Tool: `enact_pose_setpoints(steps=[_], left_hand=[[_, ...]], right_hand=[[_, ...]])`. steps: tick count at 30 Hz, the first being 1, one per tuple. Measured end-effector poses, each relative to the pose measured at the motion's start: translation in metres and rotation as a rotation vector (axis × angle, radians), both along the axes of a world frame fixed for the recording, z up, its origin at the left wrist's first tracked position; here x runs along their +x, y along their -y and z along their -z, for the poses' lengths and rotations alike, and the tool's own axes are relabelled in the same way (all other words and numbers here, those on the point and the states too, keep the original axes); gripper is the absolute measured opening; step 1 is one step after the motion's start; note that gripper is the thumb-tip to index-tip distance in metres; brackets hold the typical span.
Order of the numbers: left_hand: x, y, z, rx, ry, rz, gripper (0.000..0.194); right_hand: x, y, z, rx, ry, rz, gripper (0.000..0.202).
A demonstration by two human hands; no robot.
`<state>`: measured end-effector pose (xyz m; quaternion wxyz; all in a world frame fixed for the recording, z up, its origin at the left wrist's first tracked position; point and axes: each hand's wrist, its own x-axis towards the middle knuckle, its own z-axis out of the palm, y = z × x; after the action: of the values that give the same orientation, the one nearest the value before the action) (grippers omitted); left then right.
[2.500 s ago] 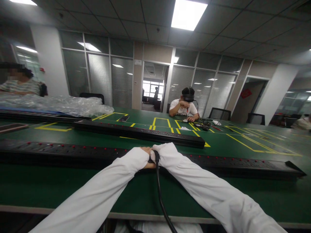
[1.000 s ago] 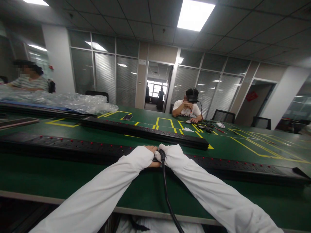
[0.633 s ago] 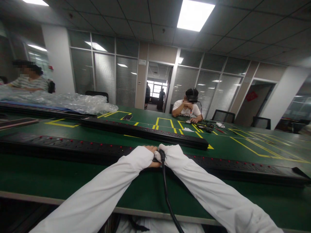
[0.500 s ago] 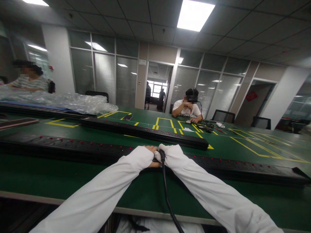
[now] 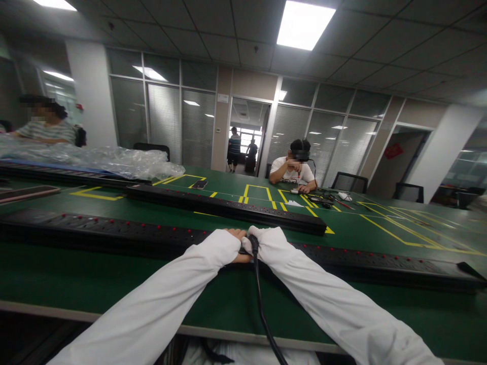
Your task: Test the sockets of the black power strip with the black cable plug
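A long black power strip [image 5: 125,230] with a row of red dots lies across the table in front of me. My left hand [image 5: 239,234] is wrapped around the middle of it, fingers over the far side and thumb at the near side. Close against it, my right hand [image 5: 251,233], in a pale glove, grips a black power plug [image 5: 254,245] at the strip's top. The plug's front end is hidden by my hands, so whether it sits in a socket cannot be seen. From it a thick black cable [image 5: 259,299] runs down over the table's near edge.
Beyond lies a second black power strip [image 5: 228,207]. Clear plastic wrap [image 5: 125,161] covers the left rear of the green table [image 5: 152,289]. A phone [image 5: 200,184] lies farther back. A co-worker [image 5: 292,170] sits opposite near cables; another person [image 5: 49,124] sits left.
My hands, the plug and the power strips have not visibly moved. In the far doorway, the people in the background have shifted slightly.
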<state>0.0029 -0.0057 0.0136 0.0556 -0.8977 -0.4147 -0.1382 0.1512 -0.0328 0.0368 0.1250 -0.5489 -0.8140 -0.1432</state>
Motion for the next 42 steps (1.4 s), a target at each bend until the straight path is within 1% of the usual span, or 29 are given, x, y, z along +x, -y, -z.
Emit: enact_pose_setpoints(steps=[6, 11, 17, 21, 42], left_hand=[[-0.0003, -0.0004, 0.0005, 0.009, 0.015, 0.009, 0.056], [0.0004, 0.0004, -0.0002, 0.001, 0.002, -0.007, 0.058], [-0.0001, -0.0015, 0.0015, 0.0, -0.004, -0.005, 0.058], [0.0001, -0.0034, 0.0028, 0.011, -0.002, 0.001, 0.058], [-0.001, -0.0029, 0.0043, 0.016, 0.021, 0.02, 0.059]], right_hand=[[-0.0004, 0.0008, -0.0005, 0.006, -0.004, 0.003, 0.031], [-0.002, 0.0018, -0.0009, 0.01, 0.015, 0.021, 0.038], [-0.0022, 0.0008, 0.0, 0.015, 0.013, 0.026, 0.039], [-0.0014, 0.0, 0.0001, 0.005, 0.002, 0.009, 0.038], [-0.001, 0.0004, -0.001, -0.003, -0.004, 0.026, 0.032]])
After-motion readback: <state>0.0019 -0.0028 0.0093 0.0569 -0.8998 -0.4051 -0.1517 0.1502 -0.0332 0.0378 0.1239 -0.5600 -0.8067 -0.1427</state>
